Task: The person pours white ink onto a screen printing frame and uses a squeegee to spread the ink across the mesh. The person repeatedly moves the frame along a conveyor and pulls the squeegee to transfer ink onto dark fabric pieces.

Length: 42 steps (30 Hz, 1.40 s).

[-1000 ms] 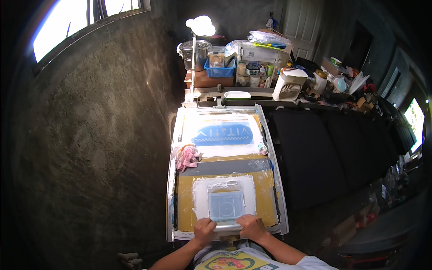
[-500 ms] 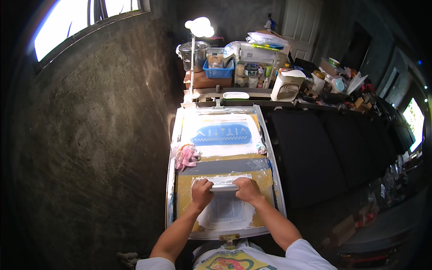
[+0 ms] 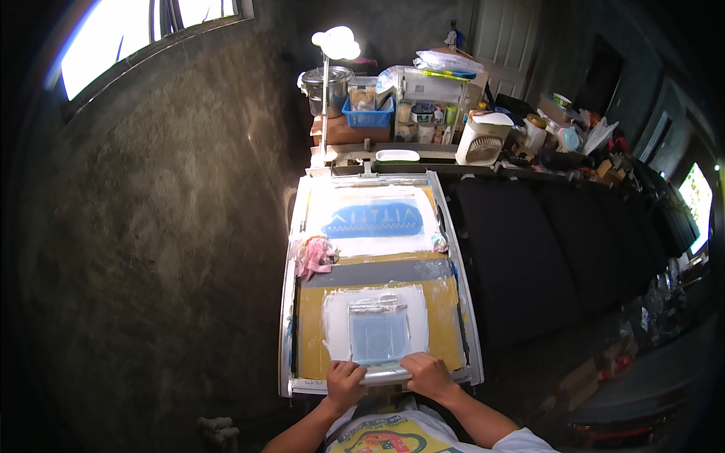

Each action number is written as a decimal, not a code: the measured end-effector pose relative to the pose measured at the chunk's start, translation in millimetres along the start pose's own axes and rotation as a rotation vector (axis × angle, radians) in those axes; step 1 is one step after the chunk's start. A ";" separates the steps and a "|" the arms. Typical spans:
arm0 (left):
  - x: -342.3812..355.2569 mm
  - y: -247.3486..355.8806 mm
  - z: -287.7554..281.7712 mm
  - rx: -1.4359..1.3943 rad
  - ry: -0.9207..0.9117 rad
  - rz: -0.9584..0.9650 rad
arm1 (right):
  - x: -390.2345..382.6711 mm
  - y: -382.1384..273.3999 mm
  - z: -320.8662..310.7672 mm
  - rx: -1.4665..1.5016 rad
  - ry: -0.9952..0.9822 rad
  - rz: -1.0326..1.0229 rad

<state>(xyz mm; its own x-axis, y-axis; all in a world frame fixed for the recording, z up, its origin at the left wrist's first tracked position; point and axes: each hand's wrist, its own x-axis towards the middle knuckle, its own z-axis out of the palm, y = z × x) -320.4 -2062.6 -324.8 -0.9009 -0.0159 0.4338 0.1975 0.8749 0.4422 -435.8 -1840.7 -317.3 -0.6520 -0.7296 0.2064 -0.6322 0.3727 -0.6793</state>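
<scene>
A squeegee [image 3: 387,374] with a pale metal handle lies across the near end of a screen-printing frame [image 3: 467,325]. My left hand [image 3: 347,382] is closed on its left end and my right hand [image 3: 428,375] on its right end. Just beyond it a square light-blue stencil area [image 3: 379,338] shows in the mesh, ringed by white ink [image 3: 338,321]. Streaks of thicker ink [image 3: 381,303] lie along its far edge. Farther up, the same frame carries a blue design [image 3: 371,219] on a white field. The squeegee's blade is hidden.
A crumpled pink rag [image 3: 314,257] sits on the frame's left side, a small wad [image 3: 439,241] on its right. Dark flat panels [image 3: 513,249] stretch to the right. Behind stand a lit lamp [image 3: 336,44], a blue basket [image 3: 368,116] and a small white fan [image 3: 483,139].
Both hands have drawn the squeegee toward me, from the far side of the square stencil to the frame's near edge. The light-blue square is now uncovered, with ink streaks at its far side.
</scene>
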 end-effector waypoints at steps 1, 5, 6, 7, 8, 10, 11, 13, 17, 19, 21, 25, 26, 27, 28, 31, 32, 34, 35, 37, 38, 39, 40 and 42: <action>-3.2 3.0 -1.0 0.020 -0.004 -0.008 | -3.2 -2.1 -1.5 0.003 0.020 -0.003; -3.5 11.4 -6.6 0.030 0.043 0.013 | -8.8 -9.8 -9.2 -0.001 0.054 -0.021; -1.7 11.9 -7.9 0.026 0.036 -0.002 | -9.0 -10.7 -10.2 -0.007 0.037 -0.006; 0.6 11.5 -8.5 0.037 0.043 0.022 | -8.2 -10.7 -10.3 -0.009 0.035 -0.001; 3.6 9.9 -8.2 0.041 0.042 0.026 | -6.9 -9.7 -9.7 -0.012 0.034 0.004; 10.6 3.6 -5.1 0.042 0.045 0.031 | -0.9 -3.7 -6.6 -0.020 0.066 -0.021; 15.0 -1.3 -2.0 0.040 0.048 0.029 | 2.6 0.3 -4.1 -0.021 0.087 -0.038; 19.3 -8.5 3.6 0.046 0.037 0.023 | 9.7 8.0 1.9 -0.032 0.068 -0.017; 11.0 -8.7 5.4 0.051 -0.014 0.041 | 2.9 11.1 8.9 -0.031 0.065 -0.007; 1.0 -1.8 0.4 0.019 -0.047 0.046 | -11.7 4.6 8.8 -0.018 0.020 0.004; -4.0 3.8 -4.3 -0.044 -0.064 0.068 | -17.9 1.9 6.7 0.000 -0.008 0.011; 25.2 -9.8 -0.7 0.006 -0.008 0.077 | 3.9 12.6 -2.1 -0.031 0.020 0.006; 39.5 -18.5 2.1 0.002 -0.006 0.059 | 18.4 19.9 -4.9 -0.052 0.051 -0.010; 55.7 -28.4 6.6 0.031 0.031 0.076 | 35.9 28.4 -7.0 -0.065 0.058 0.004; 72.9 -38.8 12.7 0.062 0.061 0.078 | 55.7 37.4 -7.9 -0.071 0.088 -0.007; 118.0 -67.8 30.7 0.100 0.138 0.079 | 108.1 61.6 -5.7 -0.008 0.187 0.018; 127.8 -75.9 35.4 0.110 0.138 0.069 | 120.6 69.5 -4.9 -0.009 0.166 0.046; 137.7 -86.9 44.1 0.115 0.132 0.052 | 135.5 80.3 0.8 -0.025 0.107 0.121; 138.6 -90.2 47.8 0.106 0.128 0.045 | 136.1 83.3 4.3 0.004 0.126 0.122; 133.0 -91.7 52.7 0.092 0.135 0.045 | 128.9 84.7 12.1 0.046 0.139 0.175; 124.9 -88.9 53.3 0.087 0.143 0.048 | 120.9 83.4 15.2 0.027 0.150 0.145; 115.7 -84.6 53.3 0.083 0.150 0.052 | 110.1 80.5 17.3 0.002 0.153 0.125; 104.1 -77.6 51.4 0.076 0.152 0.067 | 99.5 76.2 18.2 -0.025 0.155 0.113; 77.5 -60.5 42.8 0.050 0.108 0.059 | 69.1 61.0 18.0 -0.055 0.165 0.037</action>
<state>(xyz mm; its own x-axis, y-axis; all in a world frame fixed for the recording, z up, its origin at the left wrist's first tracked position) -418.7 -2096.0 -351.6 -0.8407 -0.0138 0.5413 0.2270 0.8987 0.3753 -511.9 -1878.7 -357.2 -0.7321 -0.6126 0.2980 -0.6255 0.4313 -0.6502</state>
